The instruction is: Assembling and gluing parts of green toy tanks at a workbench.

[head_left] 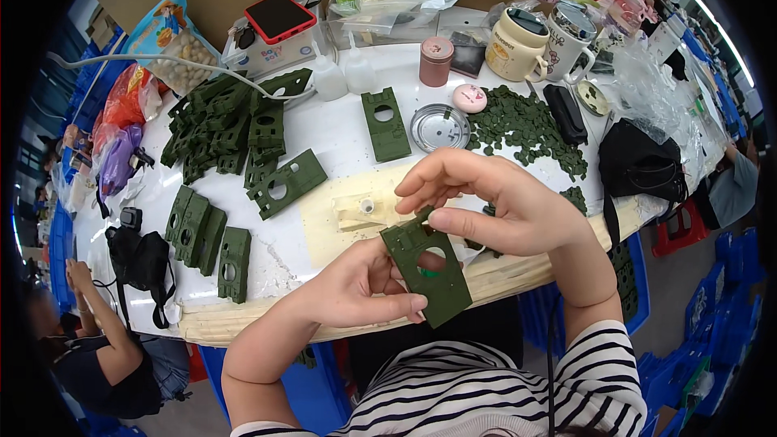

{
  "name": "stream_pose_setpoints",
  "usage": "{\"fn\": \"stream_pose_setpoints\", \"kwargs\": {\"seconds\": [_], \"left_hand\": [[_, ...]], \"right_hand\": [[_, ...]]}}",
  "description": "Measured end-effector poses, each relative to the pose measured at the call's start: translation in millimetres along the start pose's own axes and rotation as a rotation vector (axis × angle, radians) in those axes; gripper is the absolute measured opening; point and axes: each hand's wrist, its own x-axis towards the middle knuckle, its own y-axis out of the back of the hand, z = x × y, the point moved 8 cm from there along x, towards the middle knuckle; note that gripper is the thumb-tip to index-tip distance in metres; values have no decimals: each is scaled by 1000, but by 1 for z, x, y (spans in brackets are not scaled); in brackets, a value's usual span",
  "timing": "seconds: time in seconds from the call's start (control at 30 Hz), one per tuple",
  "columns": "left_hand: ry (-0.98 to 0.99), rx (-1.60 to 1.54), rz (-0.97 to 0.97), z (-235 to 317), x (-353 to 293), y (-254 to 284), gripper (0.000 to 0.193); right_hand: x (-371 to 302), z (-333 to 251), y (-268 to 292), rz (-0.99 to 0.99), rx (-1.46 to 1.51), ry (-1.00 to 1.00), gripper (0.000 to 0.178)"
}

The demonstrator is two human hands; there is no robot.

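Observation:
Above the front edge of the table, my left hand (352,287) grips a dark green plastic model tank hull (441,291) with a round hole through it. The hull is tilted, its thumb-side face toward me. At its upper end is my right hand (502,206), thumb and fingers curled around a small green piece (424,214). Whether that piece is attached to the hull I cannot tell. Behind the hands, a tape-covered block with a white nozzle-like ring (367,206) sits on a cream sheet (320,214).
More green hulls lie left, in a heap (227,125) and a row (194,231). A pile of small green parts (526,125) spreads right, beside a round metal dish (439,128). Squeeze bottles (328,77), mugs (518,44) and a black bag (639,162) stand around. Another person (113,348) sits left.

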Motion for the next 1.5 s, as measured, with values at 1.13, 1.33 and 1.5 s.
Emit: {"fn": "stream_pose_setpoints", "kwargs": {"seconds": [1.13, 1.33, 1.5], "left_hand": [[-455, 2, 248, 30, -6, 21, 75], [-423, 7, 211, 26, -3, 20, 71], [-412, 3, 196, 26, -3, 18, 70]], "right_hand": [[-122, 20, 109, 403, -777, -454, 15], [-142, 53, 122, 298, -817, -622, 13], [-141, 58, 118, 205, -894, -524, 11]]}}
